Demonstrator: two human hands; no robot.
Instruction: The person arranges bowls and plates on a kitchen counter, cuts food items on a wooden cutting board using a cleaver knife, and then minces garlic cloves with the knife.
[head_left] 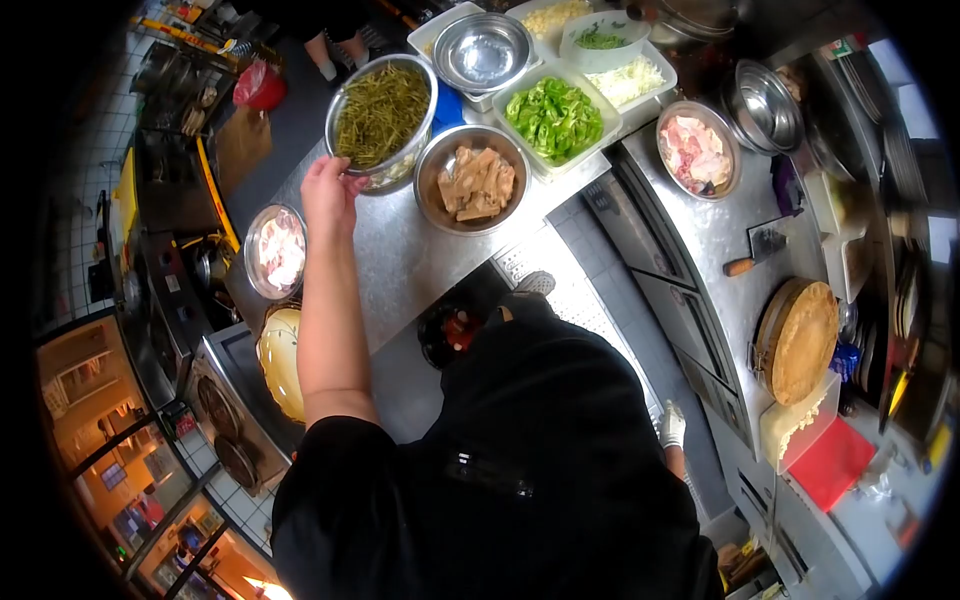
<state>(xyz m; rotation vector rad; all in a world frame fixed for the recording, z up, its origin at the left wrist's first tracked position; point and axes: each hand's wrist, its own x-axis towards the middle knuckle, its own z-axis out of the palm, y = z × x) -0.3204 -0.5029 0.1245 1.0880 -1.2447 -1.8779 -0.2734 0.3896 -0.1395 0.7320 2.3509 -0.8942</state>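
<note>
My left hand (333, 192) is bare and reaches over the steel counter. Its fingers and thumb close on the near rim of a metal bowl (431, 82) filled with thin dark-green strips (380, 115). That bowl overlaps another container (392, 178) beneath it, mostly hidden. Just right of it, a second metal bowl (428, 203) holds light-brown chunks (477, 184). Out by my right side hangs my right hand (673, 425) in a white glove, away from the counter things; its fingers are too small to read.
A bowl of pale raw meat (276, 252) and a yellowish oval dish (281, 360) line the left edge. Tubs of sliced green peppers (553, 118) and white pieces (625, 80) stand behind. On the right counter are another meat bowl (695, 150), a cleaver (768, 241) and a round chopping block (805, 340).
</note>
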